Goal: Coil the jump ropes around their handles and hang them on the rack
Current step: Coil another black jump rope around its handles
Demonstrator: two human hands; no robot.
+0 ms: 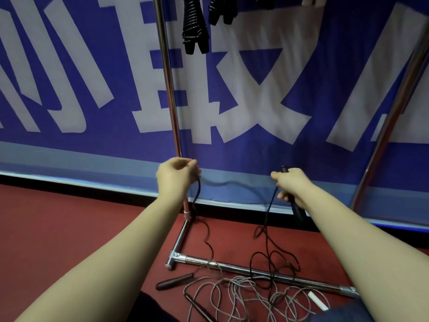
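My right hand (289,185) grips the black handles (297,209) of a jump rope, held upright in front of the banner. My left hand (178,175) pinches that rope's black cord (267,219) at the same height, a blurred stretch running between the two hands. The rest of the cord hangs down and loops on the red floor. Lower down lies a grey jump rope (243,296) in a loose tangle with a dark brown handle (173,281). At the top of the chrome rack (170,94) hang coiled black ropes (194,26).
The rack's base bar (255,270) crosses the floor under the loose cords, with a foot (171,263) at its left corner. Its right upright (394,112) slants at the right edge. A blue banner (267,89) with white characters fills the back. A small white piece (318,300) lies on the floor.
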